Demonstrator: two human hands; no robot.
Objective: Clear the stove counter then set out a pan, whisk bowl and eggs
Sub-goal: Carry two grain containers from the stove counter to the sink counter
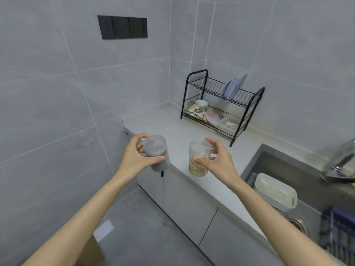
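Note:
My left hand (134,156) grips a clear plastic jar (156,152) with a translucent lid, held in the air at the counter's front left corner. Its contents look pale or absent. My right hand (217,160) grips a second clear jar (197,160) partly filled with beige flakes; its base is at or just above the grey counter (172,129) near the front edge. I cannot tell whether it touches. No pan, whisk bowl or eggs are in sight.
A black two-tier dish rack (222,104) with a bowl and plates stands at the back of the counter. To the right, a sink (299,169) holds a white lidded container (274,191). Grey cabinet doors (188,204) sit below the counter.

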